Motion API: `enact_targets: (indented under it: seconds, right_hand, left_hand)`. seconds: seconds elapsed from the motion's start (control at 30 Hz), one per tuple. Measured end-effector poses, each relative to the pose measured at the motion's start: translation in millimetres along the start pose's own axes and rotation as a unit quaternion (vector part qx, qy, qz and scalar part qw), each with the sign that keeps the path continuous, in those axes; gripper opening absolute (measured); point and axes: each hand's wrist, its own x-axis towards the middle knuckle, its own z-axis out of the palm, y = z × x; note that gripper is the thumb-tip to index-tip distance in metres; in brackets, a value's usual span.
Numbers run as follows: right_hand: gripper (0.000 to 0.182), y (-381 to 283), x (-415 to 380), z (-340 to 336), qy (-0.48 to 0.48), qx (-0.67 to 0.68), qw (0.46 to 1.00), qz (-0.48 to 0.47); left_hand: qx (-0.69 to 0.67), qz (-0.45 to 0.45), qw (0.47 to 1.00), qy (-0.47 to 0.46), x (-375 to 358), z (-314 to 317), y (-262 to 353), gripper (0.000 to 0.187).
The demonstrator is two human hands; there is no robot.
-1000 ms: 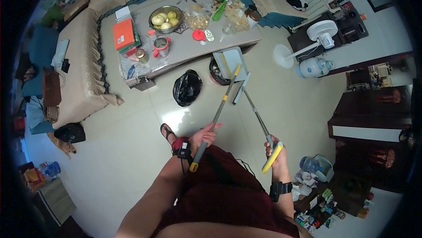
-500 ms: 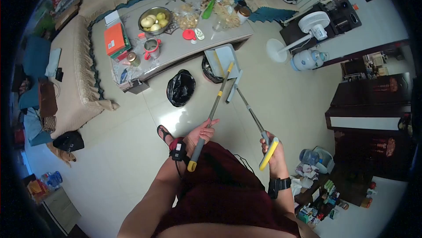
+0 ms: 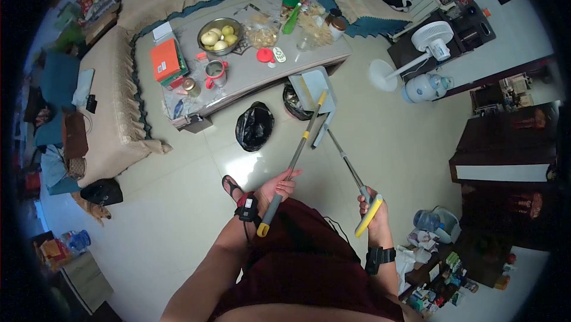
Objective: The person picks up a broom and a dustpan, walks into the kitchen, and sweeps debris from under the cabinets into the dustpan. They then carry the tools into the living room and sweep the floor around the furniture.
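Observation:
My left hand is closed around the grey and yellow pole of a long-handled dustpan. The pale pan, with a row of yellow teeth, is tilted at the mouth of a bin lined with a black bag. In my right hand is the yellow-and-grey grip of a long-handled broom. Its narrow pale-blue head lies beside the pan; bristles cannot be made out. A second black-bagged bin stands on the floor to the left.
A low table holds a bowl of fruit, a red-handled mug, books and bags. A fan and a water bottle stand at the right. A sofa is at left; dark cabinets are at far right.
The whole view has shifted slightly right and down. Both hands keep their grips, and the dustpan and broom head stay by the bin.

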Motion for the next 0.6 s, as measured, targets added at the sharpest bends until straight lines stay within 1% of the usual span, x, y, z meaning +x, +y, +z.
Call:
enact_targets:
  seconds: [0.1, 0.2, 0.3, 0.4, 0.5, 0.6]
  right_hand:
    - [0.018, 1, -1, 0, -0.008, -0.013, 1.000, -0.010]
    - [0.019, -1, 1, -1, -0.005, 0.005, 1.000, 0.016]
    - [0.020, -3, 0, -1, -0.011, 0.019, 1.000, 0.004]
    - [0.022, -4, 1, -5, -0.002, 0.010, 1.000, 0.006]
    - [0.023, -7, -1, -7, -0.003, -0.002, 1.000, 0.004]
    - [0.024, -10, -2, -10, -0.005, 0.005, 1.000, 0.006]
  left_hand:
    - [-0.031, -0.013, 0.999, 0.024, 8, 4, 7, 0.034]
    - [-0.004, -0.002, 1.000, 0.022, 7, 18, 4, 0.032]
    - [-0.010, 0.008, 1.000, 0.025, 1, 26, -5, 0.033]
    - [-0.003, 0.000, 1.000, 0.021, -7, 33, -11, 0.033]
    - [0.020, 0.001, 0.999, 0.042, -13, 42, -18, 0.035]
    - [0.029, -0.004, 0.997, 0.076, -21, 57, -30, 0.033]
